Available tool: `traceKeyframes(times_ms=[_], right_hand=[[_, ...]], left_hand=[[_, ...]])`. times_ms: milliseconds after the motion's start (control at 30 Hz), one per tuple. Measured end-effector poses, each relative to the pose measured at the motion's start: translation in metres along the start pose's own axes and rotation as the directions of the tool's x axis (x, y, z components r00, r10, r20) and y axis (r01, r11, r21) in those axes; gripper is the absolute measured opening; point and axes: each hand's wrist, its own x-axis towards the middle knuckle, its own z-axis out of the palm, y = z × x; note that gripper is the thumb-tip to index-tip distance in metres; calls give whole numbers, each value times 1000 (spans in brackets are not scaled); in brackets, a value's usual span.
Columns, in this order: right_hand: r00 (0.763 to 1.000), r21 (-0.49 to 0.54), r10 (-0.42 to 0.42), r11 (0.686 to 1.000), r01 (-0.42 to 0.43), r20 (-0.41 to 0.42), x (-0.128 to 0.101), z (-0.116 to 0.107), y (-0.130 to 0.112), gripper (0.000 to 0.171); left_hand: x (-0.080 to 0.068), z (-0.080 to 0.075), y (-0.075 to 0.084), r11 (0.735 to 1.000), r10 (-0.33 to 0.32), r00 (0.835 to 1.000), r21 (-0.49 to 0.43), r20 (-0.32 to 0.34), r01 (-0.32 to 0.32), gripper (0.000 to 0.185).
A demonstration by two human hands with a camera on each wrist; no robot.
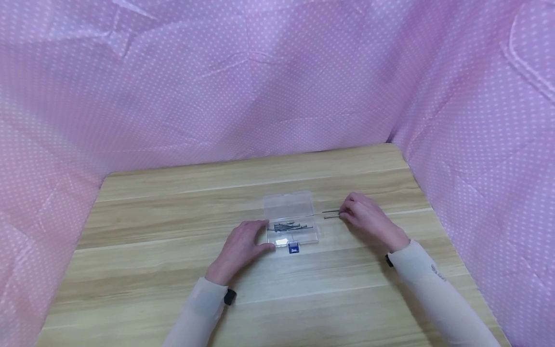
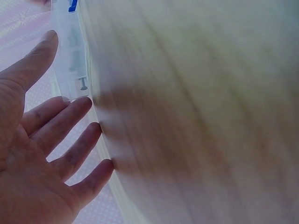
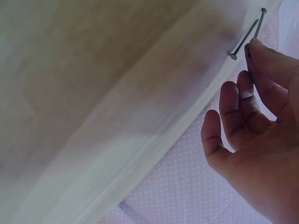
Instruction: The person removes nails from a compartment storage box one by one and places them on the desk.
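Note:
A clear plastic box (image 1: 297, 237) lies on the table with its lid (image 1: 288, 206) swung back and a blue-labelled latch (image 1: 293, 247) at the front. Several metal nails (image 1: 289, 226) lie inside it. My left hand (image 1: 240, 243) is at the box's left end, its fingers spread and fairly straight, thumb at the front corner and index fingertip near the hinge. To the right of the box, my right hand (image 1: 362, 214) pinches a nail (image 3: 259, 23) between thumb and index finger, its head pointing away from the fingers. Close beside it, a second nail (image 3: 245, 38) lies on the table.
The wood-grain table (image 1: 165, 255) extends around the box, its back edge close to a pink dotted cloth (image 1: 208, 96) that hangs behind and at both sides. Dark bands show at both sleeve cuffs.

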Motion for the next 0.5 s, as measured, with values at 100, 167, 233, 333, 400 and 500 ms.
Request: traceKeyframes(times_ms=[100, 167, 233, 333, 400, 500], right_hand=[[1000, -4, 2, 1000, -2, 11, 1, 0, 0, 7], [1000, -6, -1, 1000, 1, 16, 2, 0, 0, 6], [1000, -11, -6, 1000, 6, 18, 3, 0, 0, 6], [1000, -20, -16, 1000, 16, 20, 4, -1, 0, 6], [1000, -27, -17, 999, 18, 21, 4, -1, 0, 7], [1000, -37, -15, 999, 16, 25, 5, -1, 0, 7]], left_hand=[[0, 0, 0, 1000, 8, 1000, 2, -5, -8, 75], [-1, 0, -1, 1000, 14, 1000, 2, -9, -14, 75], [-1, 0, -1, 1000, 21, 1000, 2, -11, -21, 75], [-1, 0, -1, 1000, 23, 1000, 1, -12, -23, 75], [-1, 1, -1, 1000, 22, 1000, 1, -12, -22, 76], [-1, 1, -2, 1000, 20, 1000, 0, -12, -20, 77]])
